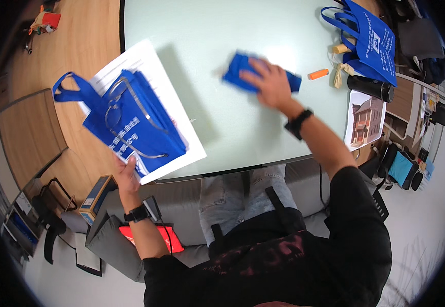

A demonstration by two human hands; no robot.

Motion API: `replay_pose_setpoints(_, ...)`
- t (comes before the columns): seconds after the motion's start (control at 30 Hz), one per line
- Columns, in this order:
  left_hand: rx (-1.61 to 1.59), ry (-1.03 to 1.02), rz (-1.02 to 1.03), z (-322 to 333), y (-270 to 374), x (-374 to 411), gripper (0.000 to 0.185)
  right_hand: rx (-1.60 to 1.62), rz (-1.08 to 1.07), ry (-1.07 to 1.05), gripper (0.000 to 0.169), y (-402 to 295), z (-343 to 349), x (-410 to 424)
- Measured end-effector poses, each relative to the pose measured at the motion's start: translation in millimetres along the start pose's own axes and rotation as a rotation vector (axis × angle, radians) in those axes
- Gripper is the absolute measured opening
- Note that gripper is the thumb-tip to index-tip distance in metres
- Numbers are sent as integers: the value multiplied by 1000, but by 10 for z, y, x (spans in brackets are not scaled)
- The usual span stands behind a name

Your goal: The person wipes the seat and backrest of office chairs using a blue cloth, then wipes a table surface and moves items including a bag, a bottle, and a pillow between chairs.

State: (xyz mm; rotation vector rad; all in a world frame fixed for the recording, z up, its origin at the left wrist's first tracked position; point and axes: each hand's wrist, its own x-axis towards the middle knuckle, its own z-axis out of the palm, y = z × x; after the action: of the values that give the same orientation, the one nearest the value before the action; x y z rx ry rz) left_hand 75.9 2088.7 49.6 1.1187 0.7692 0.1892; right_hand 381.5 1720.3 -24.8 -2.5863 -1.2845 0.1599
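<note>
My left hand [127,174] grips the lower edge of a stack: white printed papers [168,96] with a folded blue fabric bag [149,122] on top. Wire-framed eyeglasses [145,109] with spread temples lie on that bag, and its handles hang past the papers' left edge. Over the pale glass tabletop [230,134], my right hand [270,82] rests its spread fingers on a folded blue cloth [241,71], slightly blurred. Whether the fingers pinch the cloth or only press it down, I cannot tell. Each wrist wears a black band.
At the right of the tabletop are another blue fabric bag [376,42], an orange lighter-like object [318,74], a beige knotted cloth or balloon [339,75], a black bottle [370,88] and a building picture [365,121]. A grey sofa [176,199] runs along the near table edge.
</note>
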Motion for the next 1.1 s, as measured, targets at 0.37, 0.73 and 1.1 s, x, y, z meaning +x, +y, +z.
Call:
replay_pose_setpoints(0.37, -13, 220, 147, -638, 356, -830, 68, -127, 108, 274, 58, -6, 186, 1073)
replay_pose_setpoints(0.73, 61, 322, 169, -822, 358, -1203, 60, 251, -548, -106, 51, -1744, 314, -664)
replay_pose_setpoints(1.1, -27, 360, 158, -886, 174, -1248, 65, 39, 154, 394, 55, -1251, 436, 1497)
